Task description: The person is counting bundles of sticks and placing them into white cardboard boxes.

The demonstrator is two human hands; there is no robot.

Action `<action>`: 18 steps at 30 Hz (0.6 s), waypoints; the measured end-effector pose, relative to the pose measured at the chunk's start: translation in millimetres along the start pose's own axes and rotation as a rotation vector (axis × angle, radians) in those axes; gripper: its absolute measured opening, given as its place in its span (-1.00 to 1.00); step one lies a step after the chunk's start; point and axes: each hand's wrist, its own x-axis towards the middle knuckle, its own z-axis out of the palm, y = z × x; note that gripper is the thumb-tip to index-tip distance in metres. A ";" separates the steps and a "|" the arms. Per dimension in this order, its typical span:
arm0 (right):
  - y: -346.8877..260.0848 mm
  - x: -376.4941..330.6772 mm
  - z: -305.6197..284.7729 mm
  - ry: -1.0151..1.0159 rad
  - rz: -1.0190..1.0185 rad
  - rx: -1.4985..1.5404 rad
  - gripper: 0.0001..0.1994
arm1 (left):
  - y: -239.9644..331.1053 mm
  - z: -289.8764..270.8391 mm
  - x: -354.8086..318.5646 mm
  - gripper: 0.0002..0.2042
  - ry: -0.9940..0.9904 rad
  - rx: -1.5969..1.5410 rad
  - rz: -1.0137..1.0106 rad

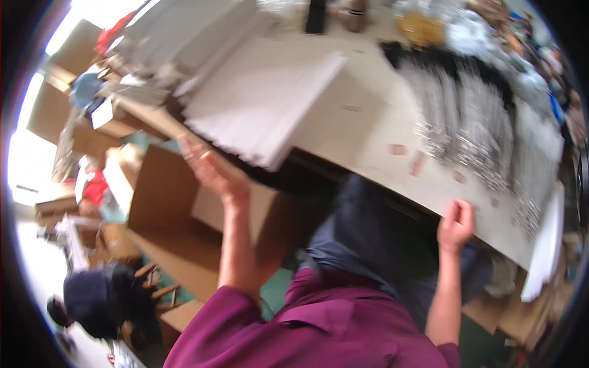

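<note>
My left hand (216, 173) is raised beside the near left end of a stack of long white flat pieces (264, 92), its fingers stretched out and blurred. Nothing shows in it, and whether it touches the stack I cannot tell. Below it gapes an open cardboard box (162, 202). My right hand (456, 227) is curled closed at the near edge of the pale table (362, 129); whatever its fingers hold, if anything, is hidden. Beyond it lie several bundles of thin greyish strips (469, 122) with black far ends and shiny near ends.
Clear plastic bags (475, 37) and a yellowish bag (420, 29) crowd the table's far right. A dark cylindrical container (355, 15) stands at the back. White panels (546, 245) hang past the right edge. At lower left, a person in dark clothes (101, 300) is near a wooden stool (156, 282).
</note>
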 end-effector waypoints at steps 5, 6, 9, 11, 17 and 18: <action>-15.8 5.6 9.9 -0.039 -0.039 -0.006 -0.96 | 94.0 0.0 -4.1 -0.50 -0.183 0.100 0.342; -20.5 7.1 10.0 -0.016 -0.031 0.013 -0.95 | 104.7 5.2 -12.9 -0.59 -0.267 0.014 0.308; -25.6 11.9 2.3 0.012 -0.041 0.068 -0.94 | 134.9 30.7 -40.0 -0.67 -0.567 -0.079 0.308; -25.9 13.3 -7.5 -0.047 0.005 0.079 -0.94 | 146.3 56.4 -58.4 -0.66 -0.706 -0.145 0.303; -18.4 16.3 -56.5 -0.110 0.145 0.387 -0.95 | 162.8 123.2 -109.4 -0.69 -0.965 -0.226 0.259; -14.0 19.8 -75.1 -0.076 0.140 0.293 -0.94 | 158.0 129.2 -113.8 -0.70 -1.000 -0.199 0.288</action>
